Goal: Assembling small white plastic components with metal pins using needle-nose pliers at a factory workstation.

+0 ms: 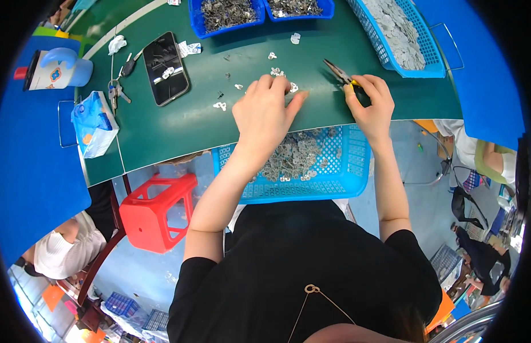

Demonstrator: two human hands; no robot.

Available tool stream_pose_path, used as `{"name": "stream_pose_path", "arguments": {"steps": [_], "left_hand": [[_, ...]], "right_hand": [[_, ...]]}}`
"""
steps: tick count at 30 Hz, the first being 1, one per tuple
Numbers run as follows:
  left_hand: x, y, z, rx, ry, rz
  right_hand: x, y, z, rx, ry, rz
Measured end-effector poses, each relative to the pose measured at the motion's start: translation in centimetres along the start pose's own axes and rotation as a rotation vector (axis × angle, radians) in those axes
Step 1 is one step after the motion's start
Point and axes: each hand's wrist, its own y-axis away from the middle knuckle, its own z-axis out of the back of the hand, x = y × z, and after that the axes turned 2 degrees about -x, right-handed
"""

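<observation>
My right hand [373,106] is closed round pliers [337,72] with dark jaws and a yellow handle, held above the green table with the jaws pointing up and left. To its left, my left hand [264,108] rests over the tabletop, fingers bent down and thumb apart. By its fingertips lie small clear-white plastic pieces [277,72], one of them [293,87] between the index finger and thumb. Another pale piece [220,106] and tiny dark bits lie left of the hand. Below my hands, a light-blue basket [357,166] holds many small clear pieces, partly covered by my left forearm.
Dark-blue bins [231,28] of metal parts stand at the far edge. A light-blue basket [428,68] of flat, pale pieces sits far right. To the left are a phone [165,68], keys [115,94], a tissue pack [95,124] and a cup [59,70]. A red stool [154,214] stands below.
</observation>
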Motion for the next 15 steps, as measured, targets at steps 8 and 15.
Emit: {"name": "stream_pose_path", "arguments": {"steps": [8,15], "left_hand": [[0.0,0.0,-1.2,0.002,-0.024,-0.01],[-0.3,1.4,2.1,0.05,0.575,0.252]], "right_hand": [[0.2,0.1,-0.1,-0.051,-0.091,-0.094],[1.0,0.3,0.8,0.087,-0.327,-0.324]]}}
